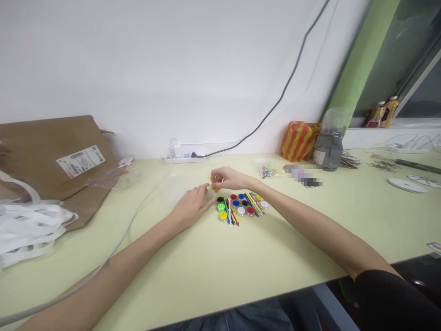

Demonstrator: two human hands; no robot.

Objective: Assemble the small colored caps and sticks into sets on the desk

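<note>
My right hand (223,178) is closed in a pinch on a small yellow plastic piece (212,185), above the far left end of the coloured parts. A thin yellow tip sticks out past the fingers; the rest is hidden. Beside it, my left hand (193,206) lies low over the table with its fingers stretched out, fingertips close to the yellow piece. I cannot tell if they touch it. Just right of that hand sit several round pieces with coloured tops, such as a green one (221,207) and a yellow one (223,215). Thin coloured arrows (233,216) lie among them.
A brown cardboard parcel (44,156) and white strips (31,230) lie at the left. A grey cable (127,227) crosses by my left forearm. Behind are a power strip (184,159), a small clear bag (268,171), a striped bag (298,141) and a grey bag (328,149).
</note>
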